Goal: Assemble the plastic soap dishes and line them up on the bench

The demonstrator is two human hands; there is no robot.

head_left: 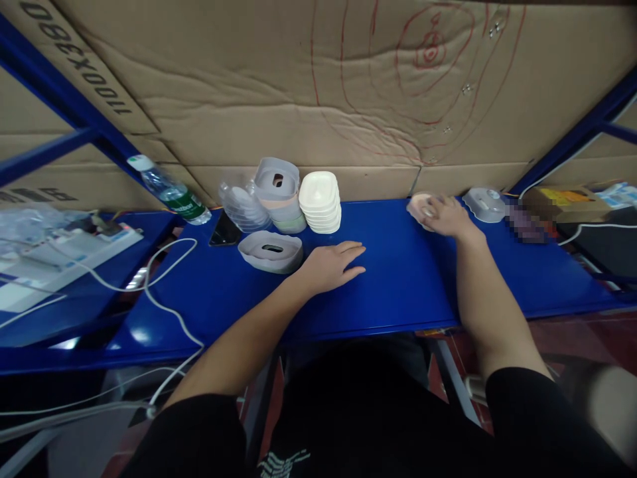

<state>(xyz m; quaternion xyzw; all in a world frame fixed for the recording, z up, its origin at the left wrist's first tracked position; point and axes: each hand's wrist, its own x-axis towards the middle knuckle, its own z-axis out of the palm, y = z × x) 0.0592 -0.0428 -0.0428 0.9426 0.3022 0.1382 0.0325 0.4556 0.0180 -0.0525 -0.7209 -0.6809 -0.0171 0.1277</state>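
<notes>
My left hand [334, 267] lies flat on the blue table, fingers stretched out, holding nothing. Just left of it sits a grey plastic tub with a slot in its base [271, 249]. Behind that rise a stack of grey, pink and green tubs [279, 189], a stack of cream square lids [319, 199] and nested clear plastic covers [243, 207]. On the right, my right hand [448, 216] reaches over a small pinkish dish with a clear look [421, 207], its fingers closed on the dish's edge and partly hiding it. A clear domed cover [485, 203] stands beyond that hand.
A water bottle [174, 194] leans at the back left beside a dark phone [224, 229]. White cables [169, 305] trail from a power strip [64, 262]. A cardboard wall [249, 86] backs the table [388, 285]; a small carton [572, 202] sits far right.
</notes>
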